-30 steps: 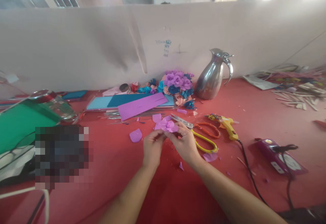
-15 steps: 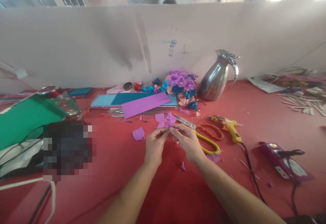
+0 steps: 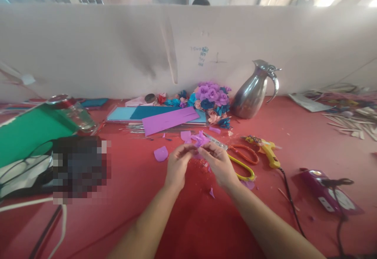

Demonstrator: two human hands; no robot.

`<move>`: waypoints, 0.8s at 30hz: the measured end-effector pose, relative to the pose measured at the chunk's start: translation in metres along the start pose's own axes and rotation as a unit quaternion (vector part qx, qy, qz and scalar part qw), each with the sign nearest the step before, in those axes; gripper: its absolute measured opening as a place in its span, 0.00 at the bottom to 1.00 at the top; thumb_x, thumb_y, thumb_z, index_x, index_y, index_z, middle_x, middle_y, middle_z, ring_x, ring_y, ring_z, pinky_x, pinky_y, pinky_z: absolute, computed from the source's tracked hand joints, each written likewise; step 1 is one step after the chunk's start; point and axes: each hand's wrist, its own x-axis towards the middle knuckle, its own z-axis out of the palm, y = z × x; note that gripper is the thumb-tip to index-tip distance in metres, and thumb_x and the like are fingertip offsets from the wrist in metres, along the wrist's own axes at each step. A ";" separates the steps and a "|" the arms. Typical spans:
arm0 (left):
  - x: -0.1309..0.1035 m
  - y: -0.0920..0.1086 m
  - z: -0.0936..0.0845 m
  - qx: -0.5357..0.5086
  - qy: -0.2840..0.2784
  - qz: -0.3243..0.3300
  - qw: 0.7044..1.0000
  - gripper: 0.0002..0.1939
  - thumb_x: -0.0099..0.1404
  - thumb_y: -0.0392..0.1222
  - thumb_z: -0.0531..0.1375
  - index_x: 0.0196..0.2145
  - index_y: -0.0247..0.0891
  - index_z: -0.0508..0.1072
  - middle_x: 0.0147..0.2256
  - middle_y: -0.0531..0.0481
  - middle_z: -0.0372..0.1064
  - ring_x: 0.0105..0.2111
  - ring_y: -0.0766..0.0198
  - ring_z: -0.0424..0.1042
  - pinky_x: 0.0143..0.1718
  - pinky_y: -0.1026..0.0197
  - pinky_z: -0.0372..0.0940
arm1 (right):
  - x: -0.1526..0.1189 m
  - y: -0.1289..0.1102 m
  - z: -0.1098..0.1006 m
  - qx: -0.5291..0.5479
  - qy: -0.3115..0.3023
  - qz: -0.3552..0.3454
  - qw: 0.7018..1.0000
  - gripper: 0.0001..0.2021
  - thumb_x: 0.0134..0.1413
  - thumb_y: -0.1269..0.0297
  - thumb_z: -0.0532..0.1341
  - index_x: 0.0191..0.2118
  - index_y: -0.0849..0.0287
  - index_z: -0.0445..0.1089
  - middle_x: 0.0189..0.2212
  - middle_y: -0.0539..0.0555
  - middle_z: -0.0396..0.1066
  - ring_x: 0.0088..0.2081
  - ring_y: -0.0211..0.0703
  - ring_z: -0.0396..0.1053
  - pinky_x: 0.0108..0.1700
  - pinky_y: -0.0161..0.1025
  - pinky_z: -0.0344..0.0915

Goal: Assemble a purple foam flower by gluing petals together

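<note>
**Both hands tight on a purple bloom!**

Straight to the middle, just above the red table (image 3: 203, 227): pinching the purple paper flower (image 3: 200, 138) at its base, with left hand (image 3: 177, 165) on one side and right hand (image 3: 220, 165) on the other. Pressed together at thumb and fingers, both grips, and close to each other too. Too blurred to tell which fold under which finger! Beyond the fingertips, in full view, crumpled purple petals.

Just beside the flower, a loose square of purple paper (image 3: 185, 136); out to the left, flat on the table, a rounded purple petal (image 3: 160, 154). Close by the right hand and partly behind it, scissors (image 3: 219, 143) with one orange and one yellow handle. Further right, a yellow glue gun (image 3: 268, 153) on a black cord, then a purple device (image 3: 319, 190) with a dark cable across it.

Now to the back! Lying at a slant over blue sheets (image 3: 120, 113), a purple paper strip (image 3: 171, 121). Next along, a heaped bunch of paper flowers (image 3: 213, 94) in purple, blue and peach, and right beside it, a shiny steel jug (image 3: 250, 94).
</note>
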 end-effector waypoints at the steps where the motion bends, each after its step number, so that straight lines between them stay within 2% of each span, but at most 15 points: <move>1: 0.001 0.000 0.000 -0.004 0.008 0.003 1.000 0.07 0.48 0.37 0.65 0.29 0.37 0.79 0.29 0.49 0.76 0.32 0.62 0.72 0.41 0.60 0.64 | 0.000 0.000 0.000 -0.002 -0.010 0.002 1.000 0.11 0.47 0.55 0.65 0.29 0.58 0.72 0.27 0.50 0.72 0.31 0.40 0.68 0.38 0.38 0.65; 5: 0.001 0.002 -0.002 -0.018 0.023 0.005 1.000 0.08 0.47 0.38 0.66 0.29 0.37 0.79 0.29 0.49 0.76 0.33 0.61 0.72 0.41 0.59 0.63 | -0.001 -0.001 0.001 -0.009 -0.038 0.004 0.999 0.12 0.48 0.54 0.65 0.31 0.58 0.73 0.28 0.52 0.74 0.32 0.42 0.70 0.40 0.39 0.66; 9: 0.000 0.004 -0.001 -0.016 0.033 0.007 0.999 0.07 0.46 0.37 0.66 0.27 0.37 0.79 0.30 0.48 0.77 0.33 0.61 0.73 0.41 0.59 0.64 | 0.000 0.000 0.001 -0.023 -0.029 0.000 0.999 0.12 0.48 0.54 0.64 0.31 0.58 0.74 0.28 0.52 0.75 0.32 0.42 0.71 0.39 0.40 0.67; 15: 0.002 0.004 -0.001 -0.050 0.033 0.002 0.998 0.06 0.44 0.36 0.67 0.25 0.37 0.79 0.25 0.52 0.75 0.29 0.65 0.71 0.39 0.61 0.63 | -0.001 0.005 0.000 -0.057 -0.025 -0.026 0.998 0.09 0.50 0.58 0.63 0.33 0.58 0.75 0.30 0.53 0.75 0.34 0.44 0.71 0.40 0.40 0.66; 24: 0.006 0.003 -0.005 -0.063 0.001 -0.029 0.998 0.08 0.43 0.37 0.71 0.25 0.37 0.79 0.27 0.51 0.75 0.30 0.65 0.71 0.40 0.61 0.63 | -0.001 0.009 -0.003 -0.082 -0.033 -0.058 0.994 0.09 0.52 0.60 0.61 0.36 0.56 0.76 0.31 0.53 0.76 0.35 0.44 0.71 0.41 0.41 0.66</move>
